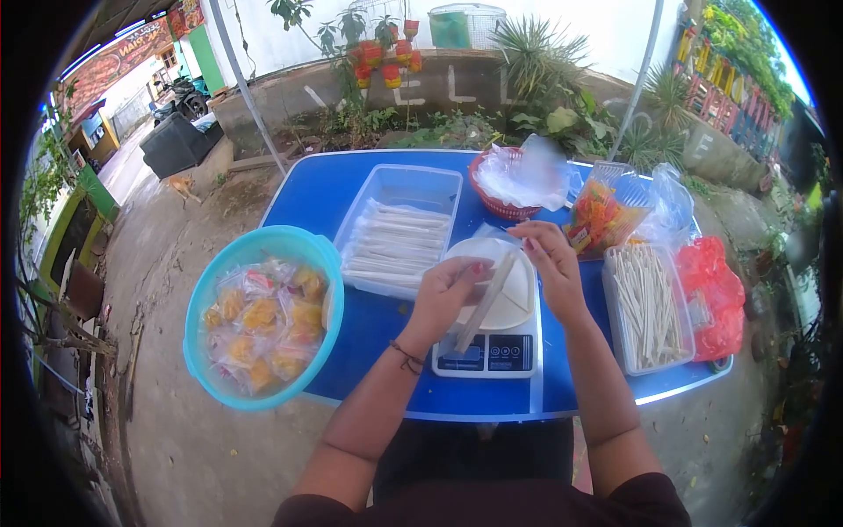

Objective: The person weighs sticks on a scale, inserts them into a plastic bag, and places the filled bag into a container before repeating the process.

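A narrow clear packet with pale sticks in it slants above the kitchen scale. My left hand grips its side, fingers closed round it. My right hand is raised at the packet's upper end, fingers bent; whether it touches the packet is unclear. Under both hands is a white round plate on the scale, with a thin stick on it. Left of the scale, a clear tray holds several similar wrapped packets. To the right, another clear container is full of loose pale sticks.
A turquoise basin with bagged yellow food stands at the left. Behind the scale are a red basket of plastic bags and a bag of orange packets. A red plastic bag lies at the right edge of the blue table.
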`<state>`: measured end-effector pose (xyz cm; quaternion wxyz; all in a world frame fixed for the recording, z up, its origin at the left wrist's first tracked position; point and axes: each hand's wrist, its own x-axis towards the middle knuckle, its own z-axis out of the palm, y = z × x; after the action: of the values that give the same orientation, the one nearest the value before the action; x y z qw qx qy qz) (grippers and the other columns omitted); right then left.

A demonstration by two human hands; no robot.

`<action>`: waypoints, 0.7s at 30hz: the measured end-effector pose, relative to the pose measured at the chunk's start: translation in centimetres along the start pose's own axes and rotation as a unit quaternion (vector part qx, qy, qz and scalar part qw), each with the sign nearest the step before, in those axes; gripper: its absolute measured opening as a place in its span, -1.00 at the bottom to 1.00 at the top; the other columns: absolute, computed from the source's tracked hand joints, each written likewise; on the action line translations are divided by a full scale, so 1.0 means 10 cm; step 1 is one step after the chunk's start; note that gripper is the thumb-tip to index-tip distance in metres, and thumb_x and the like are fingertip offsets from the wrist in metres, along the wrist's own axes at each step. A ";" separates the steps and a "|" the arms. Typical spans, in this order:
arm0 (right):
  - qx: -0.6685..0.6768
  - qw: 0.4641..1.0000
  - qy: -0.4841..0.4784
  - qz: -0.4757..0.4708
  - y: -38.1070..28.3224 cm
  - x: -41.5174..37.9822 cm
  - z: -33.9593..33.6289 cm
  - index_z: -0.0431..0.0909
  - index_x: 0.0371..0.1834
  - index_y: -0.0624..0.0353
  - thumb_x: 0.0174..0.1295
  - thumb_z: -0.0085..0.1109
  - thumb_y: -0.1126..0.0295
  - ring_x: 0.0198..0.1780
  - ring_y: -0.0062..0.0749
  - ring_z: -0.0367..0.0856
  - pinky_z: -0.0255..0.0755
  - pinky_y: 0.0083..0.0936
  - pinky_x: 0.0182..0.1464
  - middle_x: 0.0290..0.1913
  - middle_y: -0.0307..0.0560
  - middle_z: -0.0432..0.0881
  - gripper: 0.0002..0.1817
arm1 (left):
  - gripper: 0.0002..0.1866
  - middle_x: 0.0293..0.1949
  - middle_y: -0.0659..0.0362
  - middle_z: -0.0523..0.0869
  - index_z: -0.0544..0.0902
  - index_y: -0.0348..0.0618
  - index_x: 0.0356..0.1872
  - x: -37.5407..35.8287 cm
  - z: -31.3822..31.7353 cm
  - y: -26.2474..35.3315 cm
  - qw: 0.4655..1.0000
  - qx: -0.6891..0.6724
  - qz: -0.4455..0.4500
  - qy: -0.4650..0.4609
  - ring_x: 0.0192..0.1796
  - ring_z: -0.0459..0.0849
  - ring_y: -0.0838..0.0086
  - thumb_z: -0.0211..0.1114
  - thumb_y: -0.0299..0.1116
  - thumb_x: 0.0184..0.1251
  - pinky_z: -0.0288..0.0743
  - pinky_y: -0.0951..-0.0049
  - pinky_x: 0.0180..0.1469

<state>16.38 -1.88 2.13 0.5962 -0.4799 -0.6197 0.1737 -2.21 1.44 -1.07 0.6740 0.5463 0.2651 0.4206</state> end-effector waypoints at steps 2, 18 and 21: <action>-0.080 0.990 0.031 0.111 0.00 -0.06 -0.06 0.65 -0.33 0.21 0.28 0.17 0.42 -0.38 -0.45 0.52 0.36 -0.49 -0.30 -0.33 -0.20 0.62 -0.88 | -0.71 -0.03 -0.02 0.70 0.56 -0.30 0.07 -0.02 -0.01 0.02 0.999 -0.043 -0.011 0.021 -0.02 0.74 0.29 0.04 -0.30 0.56 0.68 0.34 -0.01; -0.508 0.806 -0.300 0.050 -0.30 -0.25 -0.06 0.63 -0.31 0.21 0.20 0.13 0.37 -0.14 -0.12 0.61 0.35 -0.17 -0.12 -0.32 0.02 0.66 -0.84 | -0.72 -0.07 -0.11 0.71 0.47 -0.34 0.09 0.00 0.00 0.09 0.995 -0.073 -0.055 0.038 -0.07 0.76 0.22 0.19 -0.47 0.43 0.68 0.30 -0.01; -0.438 0.862 -0.250 0.056 -0.19 -0.26 -0.08 0.57 -0.23 0.29 0.19 0.10 0.44 -0.22 -0.08 0.63 0.41 -0.19 -0.20 -0.35 0.05 0.65 -0.84 | -0.73 -0.09 -0.10 0.72 0.50 -0.36 0.06 0.01 0.00 0.07 0.995 -0.067 -0.061 0.028 -0.07 0.76 0.26 0.21 -0.47 0.41 0.68 0.32 -0.02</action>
<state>15.95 -5.12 2.31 0.1395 -0.6662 -0.7320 0.0320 -2.36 1.55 -0.41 0.7258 0.4706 0.2886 0.4105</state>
